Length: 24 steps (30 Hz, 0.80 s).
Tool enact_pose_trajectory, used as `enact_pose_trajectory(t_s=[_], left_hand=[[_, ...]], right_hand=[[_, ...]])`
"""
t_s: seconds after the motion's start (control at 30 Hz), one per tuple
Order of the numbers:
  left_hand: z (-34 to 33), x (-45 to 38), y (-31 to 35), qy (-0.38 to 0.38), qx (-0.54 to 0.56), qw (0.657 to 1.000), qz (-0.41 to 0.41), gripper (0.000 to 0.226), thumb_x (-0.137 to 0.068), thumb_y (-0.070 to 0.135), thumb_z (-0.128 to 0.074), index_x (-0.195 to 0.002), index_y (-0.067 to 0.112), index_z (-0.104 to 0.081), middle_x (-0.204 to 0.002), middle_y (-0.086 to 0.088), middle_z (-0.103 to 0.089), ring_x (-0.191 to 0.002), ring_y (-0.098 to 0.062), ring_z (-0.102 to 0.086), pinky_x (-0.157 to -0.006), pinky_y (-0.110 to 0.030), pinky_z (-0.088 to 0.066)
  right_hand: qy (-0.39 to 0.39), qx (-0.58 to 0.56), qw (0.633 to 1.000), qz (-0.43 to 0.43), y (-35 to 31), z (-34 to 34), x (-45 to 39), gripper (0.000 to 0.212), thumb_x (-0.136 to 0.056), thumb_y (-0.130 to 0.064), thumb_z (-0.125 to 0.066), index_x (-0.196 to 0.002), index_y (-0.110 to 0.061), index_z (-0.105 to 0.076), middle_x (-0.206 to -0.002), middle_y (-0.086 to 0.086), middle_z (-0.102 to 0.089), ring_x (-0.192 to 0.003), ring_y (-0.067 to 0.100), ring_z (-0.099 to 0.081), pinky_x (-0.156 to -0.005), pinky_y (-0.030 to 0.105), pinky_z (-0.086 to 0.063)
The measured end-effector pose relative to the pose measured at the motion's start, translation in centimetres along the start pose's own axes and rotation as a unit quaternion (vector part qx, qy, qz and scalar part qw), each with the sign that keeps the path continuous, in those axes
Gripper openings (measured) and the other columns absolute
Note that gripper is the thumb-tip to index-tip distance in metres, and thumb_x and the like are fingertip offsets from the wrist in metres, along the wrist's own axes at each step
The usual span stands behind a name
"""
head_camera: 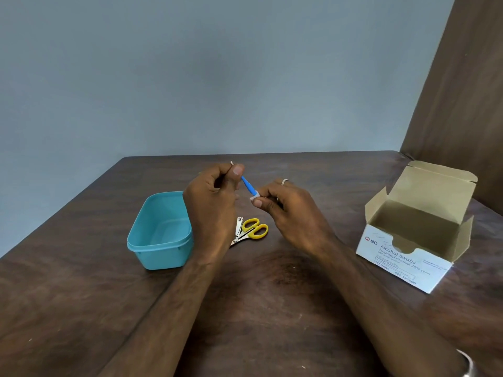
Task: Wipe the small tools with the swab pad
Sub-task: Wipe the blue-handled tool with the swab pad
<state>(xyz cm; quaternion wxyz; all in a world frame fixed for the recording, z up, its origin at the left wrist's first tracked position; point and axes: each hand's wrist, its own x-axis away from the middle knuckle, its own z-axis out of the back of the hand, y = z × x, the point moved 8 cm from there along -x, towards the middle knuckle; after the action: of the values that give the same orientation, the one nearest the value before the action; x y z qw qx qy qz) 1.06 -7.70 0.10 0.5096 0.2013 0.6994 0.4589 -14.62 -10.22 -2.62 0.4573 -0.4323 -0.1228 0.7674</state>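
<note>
My left hand [211, 198] is raised above the table and pinches one end of a thin blue-handled tool [248, 185], whose pale tip pokes out above my fingers. My right hand [285, 210] pinches a small white swab pad [254, 197] wrapped around the tool's lower end. On the table below my hands lie small scissors with yellow handles [254, 228] and a metal nail clipper [239, 229], side by side and touching.
A teal plastic tub [160, 251] without a lid stands on the dark wooden table [258, 295] just left of my left wrist. An opened white box of alcohol swabs [402, 257] sits at the right. A blue-grey wall runs behind the table.
</note>
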Motion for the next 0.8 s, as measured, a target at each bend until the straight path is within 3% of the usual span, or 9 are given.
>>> enact_pose_trajectory(t_s=[0.13, 0.27, 0.37, 0.53, 0.67, 0.8], left_hand=[[0.2, -0.2, -0.1, 0.007, 0.026, 1.000, 0.006, 0.006, -0.088, 0.019, -0.070, -0.084, 0.017, -0.073, -0.069, 0.002, -0.069, -0.065, -0.010, -0.064, -0.053, -0.020, -0.050], [-0.2, 0.0, -0.1, -0.001, 0.038, 0.999, 0.017, 0.010, -0.087, 0.016, -0.072, -0.079, 0.024, -0.072, -0.072, -0.002, -0.070, -0.067, -0.018, -0.065, -0.053, -0.019, -0.051], [-0.2, 0.0, -0.2, 0.003, 0.042, 0.999, 0.025, 0.003, -0.087, 0.018, -0.072, -0.085, 0.016, -0.073, -0.074, -0.009, -0.070, -0.064, -0.020, -0.065, -0.052, -0.015, -0.048], [-0.2, -0.1, -0.5, 0.003, 0.043, 0.998, 0.050, 0.006, -0.088, 0.018, -0.071, -0.087, 0.013, -0.071, -0.073, -0.007, -0.068, -0.060, -0.007, -0.062, -0.050, -0.022, -0.052], [-1.0, 0.0, -0.7, -0.039, 0.037, 0.996, 0.068, 0.006, -0.088, 0.017, -0.070, -0.083, 0.016, -0.071, -0.073, -0.005, -0.067, -0.060, -0.011, -0.061, -0.052, -0.032, -0.054], [-2.3, 0.8, -1.2, -0.098, -0.038, 0.993, 0.058, 0.017, -0.086, 0.020, -0.071, -0.073, 0.030, -0.071, -0.062, 0.007, -0.065, -0.060, -0.015, -0.059, -0.059, -0.041, -0.055]], right_hand=[[0.029, -0.028, 0.999, -0.017, 1.0, 1.1, -0.2, 0.004, -0.093, -0.024, -0.069, -0.093, -0.022, -0.072, -0.084, -0.014, -0.052, -0.077, 0.005, -0.052, -0.068, 0.026, -0.044], [0.053, -0.048, 0.997, -0.032, 1.8, 1.9, -0.4, 0.004, -0.093, -0.020, -0.070, -0.091, -0.024, -0.072, -0.090, -0.007, -0.053, -0.078, 0.007, -0.051, -0.071, 0.030, -0.045], [0.062, -0.055, 0.996, -0.040, 2.3, 2.4, -0.4, 0.006, -0.093, -0.020, -0.068, -0.094, -0.024, -0.072, -0.095, -0.004, -0.056, -0.080, 0.002, -0.050, -0.072, 0.028, -0.046], [0.090, -0.073, 0.992, -0.045, 2.4, 3.4, -0.4, 0.007, -0.095, -0.020, -0.066, -0.091, -0.020, -0.072, -0.091, -0.005, -0.058, -0.081, 0.000, -0.051, -0.066, 0.013, -0.040], [0.132, -0.222, 0.959, -0.119, 3.5, 4.2, -0.2, 0.013, -0.097, -0.020, -0.064, -0.087, -0.026, -0.069, -0.083, -0.005, -0.059, -0.074, 0.008, -0.053, -0.067, 0.033, -0.050], [0.183, -0.333, 0.910, -0.167, 4.5, 5.3, 0.2, 0.014, -0.097, -0.028, -0.064, -0.088, -0.022, -0.074, -0.077, -0.002, -0.059, -0.071, 0.011, -0.053, -0.059, 0.030, -0.053]])
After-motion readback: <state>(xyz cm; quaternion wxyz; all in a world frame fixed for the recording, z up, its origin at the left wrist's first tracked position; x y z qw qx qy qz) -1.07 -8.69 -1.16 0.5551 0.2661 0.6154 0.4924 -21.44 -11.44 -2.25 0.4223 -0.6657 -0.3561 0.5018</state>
